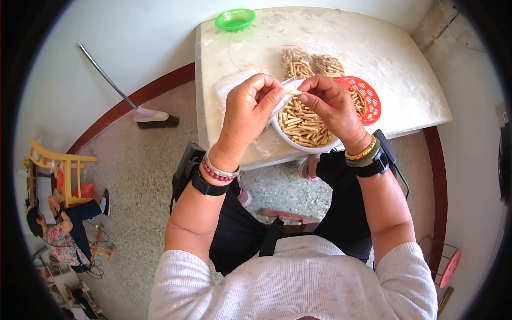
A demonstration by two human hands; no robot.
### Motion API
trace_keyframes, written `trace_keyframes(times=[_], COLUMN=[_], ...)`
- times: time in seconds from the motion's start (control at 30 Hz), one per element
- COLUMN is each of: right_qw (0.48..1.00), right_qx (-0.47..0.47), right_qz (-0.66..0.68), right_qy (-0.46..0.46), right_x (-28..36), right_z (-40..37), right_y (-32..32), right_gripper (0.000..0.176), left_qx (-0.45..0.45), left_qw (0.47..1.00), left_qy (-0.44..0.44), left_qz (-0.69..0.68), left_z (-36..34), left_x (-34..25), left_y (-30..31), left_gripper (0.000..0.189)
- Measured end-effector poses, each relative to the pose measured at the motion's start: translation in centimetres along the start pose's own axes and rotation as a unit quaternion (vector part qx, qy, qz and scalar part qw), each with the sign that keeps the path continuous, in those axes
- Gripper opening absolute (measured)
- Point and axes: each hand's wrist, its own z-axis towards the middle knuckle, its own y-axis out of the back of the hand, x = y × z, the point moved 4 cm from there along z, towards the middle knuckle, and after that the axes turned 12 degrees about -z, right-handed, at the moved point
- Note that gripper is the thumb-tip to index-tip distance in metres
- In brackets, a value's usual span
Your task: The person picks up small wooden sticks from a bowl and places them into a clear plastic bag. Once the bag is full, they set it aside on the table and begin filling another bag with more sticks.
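Observation:
My left hand [249, 111] and my right hand [335, 109] meet over a white bowl [313, 149], with fingertips pinched. Between them is a short pale-yellow stick [293, 92], one end at each hand's thumb and forefinger. A clear plastic piece [289, 83] shows right behind the stick by the left fingertips. Many short tan sticks [304, 128] fill the bowl, which sits at the table's near edge. Just right of my right hand, a red perforated basket [372, 101] holds more such sticks.
Clear bags of sticks [296, 63] lie on the pale table [384, 48] beyond my hands. A green bowl [235, 20] sits at its far left corner. Clear plastic bags [228, 85] lie to the left. A broom [152, 114] leans by the wall; a person [66, 234] sits far left.

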Motion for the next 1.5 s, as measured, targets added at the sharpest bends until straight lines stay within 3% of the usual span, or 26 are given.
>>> trace_keyframes(times=[0.4, 0.47, 0.7, 0.93, 1.0, 1.1, 1.3, 1.37, 1.43, 1.5], right_qw=[0.999, 0.996, 0.996, 0.994, 0.993, 0.992, 0.986, 0.96, 0.948, 0.926], right_qx=[-0.022, -0.025, -0.048, -0.043, -0.043, -0.119, -0.134, -0.107, -0.113, -0.106], right_qz=[-0.024, -0.081, -0.072, -0.092, -0.1, -0.038, -0.093, -0.26, -0.297, -0.348], right_qy=[0.002, 0.015, -0.006, -0.033, -0.042, -0.013, -0.014, -0.003, 0.019, 0.098], right_x=[0.5, 0.7, 1.2, 1.1, 0.7, -0.7, -0.5, 0.7, 1.0, 1.0], right_z=[-0.2, -0.2, -0.3, -0.4, -0.4, -0.2, 0.0, 0.0, 0.3, 0.8], right_y=[0.2, 0.4, 0.8, 1.0, 1.0, 1.5, 1.3, 0.8, 0.2, -0.5], right_gripper=[0.018, 0.023, 0.03, 0.034, 0.033, 0.026, 0.012, 0.011, 0.012, 0.01], left_qx=[-0.008, 0.002, 0.005, 0.007, -0.028, -0.077, -0.029, 0.005, 0.031, 0.017], left_qw=[0.997, 0.997, 1.0, 1.0, 0.997, 0.993, 0.982, 0.974, 0.964, 0.97], left_qy=[-0.04, -0.02, -0.011, -0.013, -0.041, -0.038, 0.039, 0.054, 0.112, 0.089], left_qz=[0.073, 0.073, 0.005, 0.023, 0.062, 0.078, 0.182, 0.219, 0.239, 0.225], left_z=[-0.2, -0.3, -0.3, -0.2, 0.0, 0.7, 0.7, 0.7, 0.6, 0.6], left_x=[-0.7, -0.5, -0.8, -0.9, -1.0, -0.5, 1.8, 1.8, 2.0, 3.2], left_y=[-0.1, 0.1, -0.1, -0.1, 0.8, 2.3, 2.5, 1.8, 1.5, 2.0], left_gripper=[0.017, 0.021, 0.04, 0.038, 0.036, 0.034, 0.026, 0.026, 0.021, 0.018])
